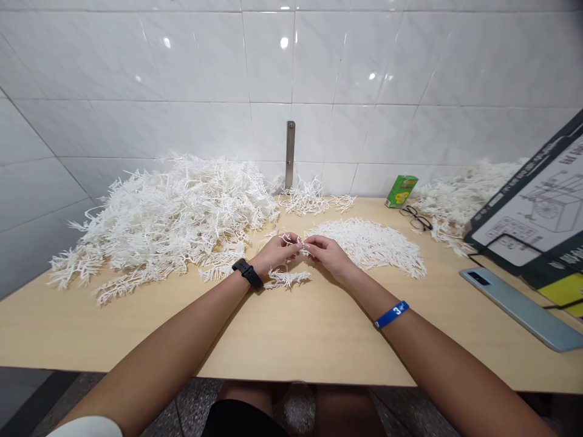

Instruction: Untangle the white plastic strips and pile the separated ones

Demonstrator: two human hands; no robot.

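Strand [299,240], white, sits pinched by left hand [274,252] and right hand [331,256], just left of the flat pile [382,246]; right hand nearer that pile, strand's long axis unclear.

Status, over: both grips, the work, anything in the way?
Left grip, right grip close together, pinching white strand. Closest clutter: loose sprig on near side of left grip, strand pile beside right grip.

The wall tiles [204,54] look glossy, the tabletop [282,340] smooth and wood-like, the white sprigs [191,206] matt and plastic, the bracket [290,152] dull metal, the phone [523,312] smooth and satiny.
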